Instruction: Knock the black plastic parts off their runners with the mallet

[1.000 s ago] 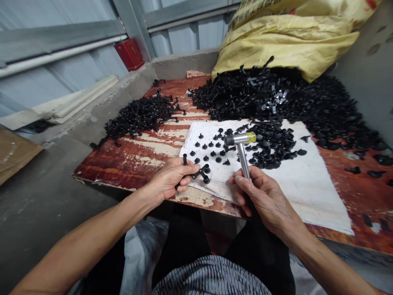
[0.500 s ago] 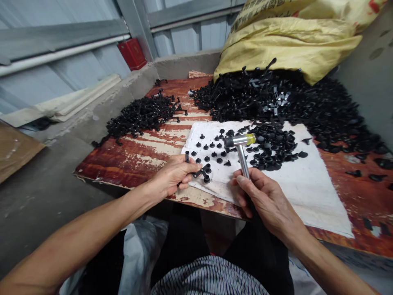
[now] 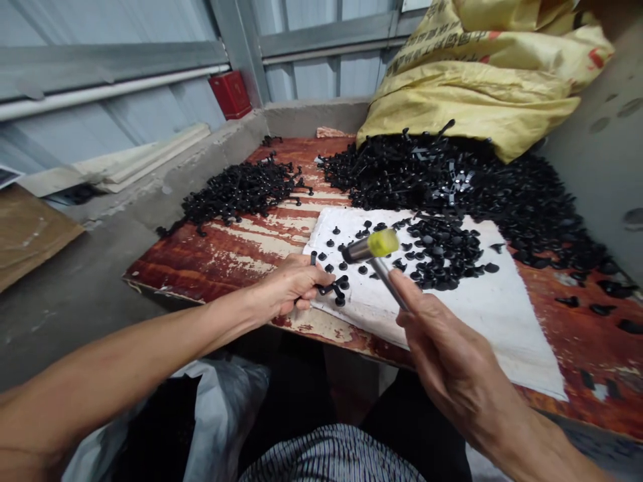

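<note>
Black sprue (image 3: 332, 289) pinched in left hand (image 3: 289, 288) at bench (image 3: 226, 258) front edge; right hand (image 3: 447, 351) grips hammer (image 3: 374, 251), handle mostly hidden.

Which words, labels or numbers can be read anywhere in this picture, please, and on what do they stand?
Yellow sack: a line of dark printed characters along its upper fold, too small and skewed to read.
Red box: faint gold marking, unreadable.
Hammer: no lettering visible.

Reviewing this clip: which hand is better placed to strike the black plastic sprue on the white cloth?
Right hand: it grips the hammer, raised over the sprue, which the left hand pins.
</note>
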`<control>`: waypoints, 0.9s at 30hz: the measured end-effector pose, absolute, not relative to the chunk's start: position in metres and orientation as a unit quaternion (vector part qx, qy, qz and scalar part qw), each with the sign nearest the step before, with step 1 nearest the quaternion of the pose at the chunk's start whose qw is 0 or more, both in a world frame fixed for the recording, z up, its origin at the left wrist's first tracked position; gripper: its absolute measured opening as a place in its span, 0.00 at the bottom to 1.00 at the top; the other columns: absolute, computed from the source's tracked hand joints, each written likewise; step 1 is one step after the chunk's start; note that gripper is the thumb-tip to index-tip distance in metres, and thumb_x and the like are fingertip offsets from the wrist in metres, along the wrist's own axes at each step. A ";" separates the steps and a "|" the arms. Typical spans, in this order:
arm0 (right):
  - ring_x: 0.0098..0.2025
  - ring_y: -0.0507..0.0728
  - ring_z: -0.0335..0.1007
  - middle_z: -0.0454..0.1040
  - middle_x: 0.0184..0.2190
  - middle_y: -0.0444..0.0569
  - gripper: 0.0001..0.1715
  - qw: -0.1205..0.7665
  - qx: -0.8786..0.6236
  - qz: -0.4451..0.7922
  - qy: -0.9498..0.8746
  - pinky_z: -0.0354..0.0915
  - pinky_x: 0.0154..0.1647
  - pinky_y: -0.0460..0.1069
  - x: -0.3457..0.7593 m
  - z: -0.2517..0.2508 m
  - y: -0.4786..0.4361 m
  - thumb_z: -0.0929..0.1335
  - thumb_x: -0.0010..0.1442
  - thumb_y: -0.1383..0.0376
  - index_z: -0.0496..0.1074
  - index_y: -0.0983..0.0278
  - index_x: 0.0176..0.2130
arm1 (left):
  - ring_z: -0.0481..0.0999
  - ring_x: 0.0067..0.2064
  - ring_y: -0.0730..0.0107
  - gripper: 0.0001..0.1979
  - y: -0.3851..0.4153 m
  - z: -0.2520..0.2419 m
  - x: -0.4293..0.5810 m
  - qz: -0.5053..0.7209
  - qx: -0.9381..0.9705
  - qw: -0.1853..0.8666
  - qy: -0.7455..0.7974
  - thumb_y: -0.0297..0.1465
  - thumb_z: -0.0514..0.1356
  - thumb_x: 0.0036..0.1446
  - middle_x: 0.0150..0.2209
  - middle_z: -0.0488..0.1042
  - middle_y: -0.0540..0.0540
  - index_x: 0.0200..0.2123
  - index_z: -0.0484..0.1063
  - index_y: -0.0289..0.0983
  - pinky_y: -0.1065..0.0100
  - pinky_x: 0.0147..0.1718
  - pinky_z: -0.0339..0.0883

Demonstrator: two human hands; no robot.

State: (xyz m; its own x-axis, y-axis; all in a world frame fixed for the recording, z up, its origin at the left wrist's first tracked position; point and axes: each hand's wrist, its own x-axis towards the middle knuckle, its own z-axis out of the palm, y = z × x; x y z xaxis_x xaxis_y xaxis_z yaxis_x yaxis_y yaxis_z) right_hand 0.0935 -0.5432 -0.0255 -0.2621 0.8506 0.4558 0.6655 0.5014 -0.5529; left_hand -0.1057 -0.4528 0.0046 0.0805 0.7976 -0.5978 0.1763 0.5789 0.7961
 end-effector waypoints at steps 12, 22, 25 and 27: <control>0.19 0.50 0.62 0.67 0.29 0.44 0.42 0.303 -0.466 0.022 -0.831 0.62 0.17 0.43 0.097 -0.031 -0.547 0.57 0.62 0.78 0.47 0.56 0.70 | 0.49 0.12 0.87 0.13 -0.456 0.004 -0.106 0.250 0.397 0.621 0.628 0.20 0.60 0.55 0.13 0.57 0.60 0.24 0.59 0.37 0.79 0.10 0.37; 0.20 0.50 0.63 0.68 0.29 0.45 0.42 0.315 -0.475 0.006 -0.822 0.62 0.18 0.43 0.100 -0.032 -0.549 0.57 0.63 0.78 0.44 0.56 0.71 | 0.48 0.12 0.87 0.14 -0.456 0.004 -0.106 0.243 0.403 0.618 0.630 0.20 0.59 0.56 0.13 0.55 0.61 0.24 0.58 0.37 0.79 0.11 0.38; 0.21 0.51 0.63 0.69 0.30 0.46 0.43 0.348 -0.487 -0.001 -0.801 0.64 0.20 0.43 0.101 -0.032 -0.548 0.58 0.63 0.77 0.44 0.56 0.71 | 0.48 0.12 0.87 0.13 -0.455 0.003 -0.106 0.241 0.395 0.631 0.623 0.20 0.59 0.56 0.14 0.55 0.61 0.25 0.58 0.37 0.79 0.11 0.38; 0.18 0.50 0.61 0.69 0.29 0.45 0.42 0.298 -0.476 0.003 -0.828 0.62 0.17 0.43 0.102 -0.031 -0.547 0.57 0.62 0.78 0.46 0.57 0.71 | 0.48 0.12 0.88 0.13 -0.455 0.002 -0.106 0.241 0.392 0.631 0.624 0.20 0.59 0.56 0.14 0.56 0.61 0.25 0.59 0.37 0.79 0.11 0.38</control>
